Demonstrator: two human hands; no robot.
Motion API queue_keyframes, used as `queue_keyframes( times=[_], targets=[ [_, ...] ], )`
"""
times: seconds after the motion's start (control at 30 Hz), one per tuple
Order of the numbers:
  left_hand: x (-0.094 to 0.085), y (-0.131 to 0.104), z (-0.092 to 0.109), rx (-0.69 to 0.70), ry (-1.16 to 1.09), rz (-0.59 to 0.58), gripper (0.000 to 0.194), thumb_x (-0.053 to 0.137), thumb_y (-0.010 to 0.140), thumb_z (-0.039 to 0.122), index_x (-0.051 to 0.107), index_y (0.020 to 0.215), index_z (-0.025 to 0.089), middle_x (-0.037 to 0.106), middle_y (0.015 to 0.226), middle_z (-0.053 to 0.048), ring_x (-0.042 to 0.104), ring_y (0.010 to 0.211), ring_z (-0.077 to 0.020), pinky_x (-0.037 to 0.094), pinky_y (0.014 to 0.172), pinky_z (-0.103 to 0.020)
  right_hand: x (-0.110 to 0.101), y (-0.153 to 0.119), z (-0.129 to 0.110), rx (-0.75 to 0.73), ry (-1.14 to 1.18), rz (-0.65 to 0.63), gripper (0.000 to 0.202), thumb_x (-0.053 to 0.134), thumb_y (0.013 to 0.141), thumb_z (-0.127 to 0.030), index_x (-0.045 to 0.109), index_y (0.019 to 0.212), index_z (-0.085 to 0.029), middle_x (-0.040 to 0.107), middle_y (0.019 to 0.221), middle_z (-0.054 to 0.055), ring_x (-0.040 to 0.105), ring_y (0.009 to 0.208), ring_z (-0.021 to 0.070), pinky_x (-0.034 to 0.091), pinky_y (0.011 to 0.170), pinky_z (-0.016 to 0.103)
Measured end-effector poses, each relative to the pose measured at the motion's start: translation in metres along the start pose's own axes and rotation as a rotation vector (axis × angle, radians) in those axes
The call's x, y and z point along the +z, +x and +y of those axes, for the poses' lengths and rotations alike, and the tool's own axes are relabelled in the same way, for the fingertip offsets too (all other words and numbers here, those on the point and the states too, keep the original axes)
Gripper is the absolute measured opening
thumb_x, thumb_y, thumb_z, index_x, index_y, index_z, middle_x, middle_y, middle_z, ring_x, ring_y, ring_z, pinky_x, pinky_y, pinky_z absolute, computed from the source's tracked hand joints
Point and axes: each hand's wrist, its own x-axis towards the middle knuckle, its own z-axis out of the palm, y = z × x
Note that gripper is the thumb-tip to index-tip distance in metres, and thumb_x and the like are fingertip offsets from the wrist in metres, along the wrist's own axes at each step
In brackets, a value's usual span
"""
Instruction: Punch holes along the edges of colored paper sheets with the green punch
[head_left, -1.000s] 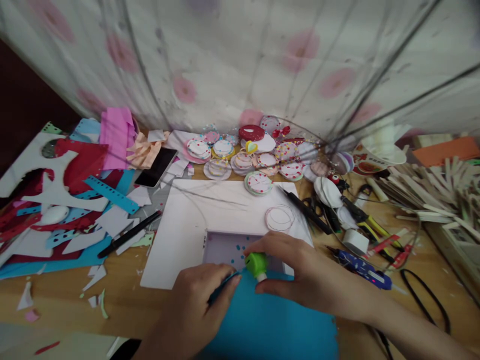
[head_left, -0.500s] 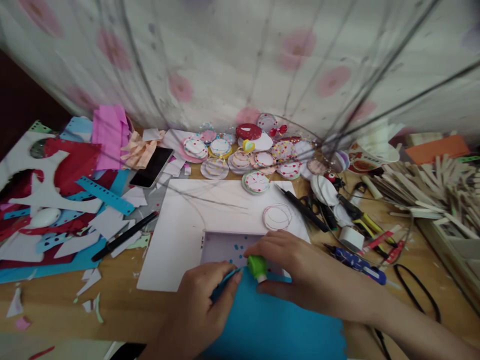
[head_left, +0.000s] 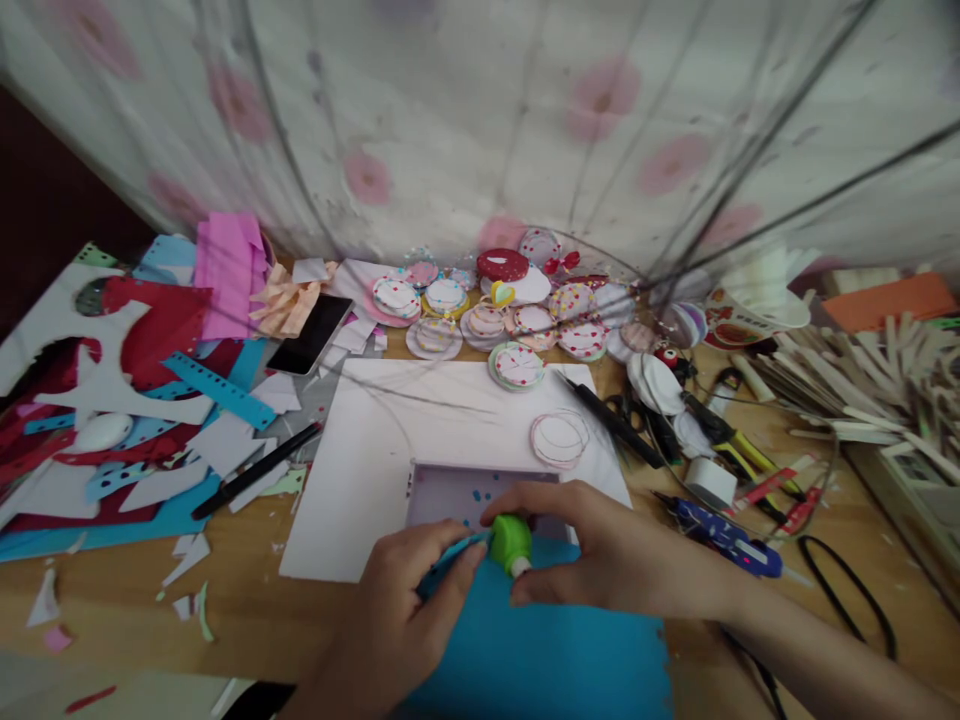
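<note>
Between the fingers and thumb of my right hand is a small green craft punch with a white end. The punch sits at the upper edge of a large blue sheet of paper. My left hand pinches that sheet by its curled edge, just left of the punch. Beyond both hands lies a shallow pale lilac box with several small blue dots in it, partly hidden by my fingers. The box rests on a white sheet.
Paper scraps and punched strips cover the left side, near a phone and a black pen. Decorated paper circles line the back. A craft knife, pliers, a glue gun and wooden sticks lie right.
The green punch has tilted slightly and shifted a little left in my right hand. The blue sheet's right edge has moved left. The whole view has shifted slightly.
</note>
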Motion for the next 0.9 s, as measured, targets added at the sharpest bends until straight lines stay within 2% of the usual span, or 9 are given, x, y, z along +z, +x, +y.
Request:
queue_keyframes(
  times=[0.07,0.17,0.37,0.6,0.9],
  targets=[
    [0.0,0.002,0.001,0.015,-0.002,-0.044,0.02,0.053,0.088,0.03,0.068,0.08,0.02,0.072,0.074,-0.003,0.066,0.068,-0.0176,0.052,0.062,-0.024,0.0,0.003,-0.001,0.05,0.056,-0.044,0.029,0.077,0.071,-0.025,0.07,0.099,-0.026,0.069,0.082,-0.004,0.063,0.075,0.0166,0.05,0.069,0.025],
    [0.001,0.003,0.002,0.045,0.013,-0.035,0.02,0.053,0.089,0.029,0.068,0.082,0.019,0.072,0.076,-0.003,0.067,0.069,-0.0166,0.052,0.067,-0.024,-0.002,0.007,-0.002,0.146,0.074,-0.148,0.027,0.078,0.069,-0.03,0.07,0.092,-0.021,0.067,0.081,-0.003,0.06,0.076,0.016,0.048,0.069,0.024],
    [0.004,0.002,-0.004,0.085,0.035,-0.008,0.017,0.054,0.089,0.028,0.068,0.086,0.019,0.073,0.08,-0.002,0.068,0.073,-0.0162,0.053,0.069,-0.023,-0.006,0.011,-0.005,0.212,-0.028,-0.221,0.034,0.077,0.068,-0.03,0.066,0.098,-0.019,0.064,0.084,-0.001,0.056,0.076,0.0155,0.043,0.066,0.023],
    [0.003,0.001,-0.006,0.068,0.046,-0.009,0.019,0.054,0.089,0.03,0.068,0.087,0.018,0.074,0.083,-0.004,0.069,0.077,-0.0178,0.054,0.07,-0.025,-0.007,0.013,-0.008,0.209,-0.057,-0.232,0.031,0.078,0.067,-0.029,0.067,0.093,-0.019,0.063,0.081,-0.002,0.054,0.074,0.0148,0.041,0.064,0.023],
    [0.003,-0.001,-0.008,0.068,0.046,0.02,0.017,0.054,0.088,0.029,0.068,0.087,0.019,0.074,0.084,-0.003,0.069,0.078,-0.0175,0.053,0.073,-0.025,-0.001,0.013,-0.006,0.177,-0.063,-0.173,0.025,0.077,0.068,-0.03,0.066,0.088,-0.019,0.063,0.081,-0.001,0.054,0.075,0.0157,0.042,0.065,0.023]
  ],
)
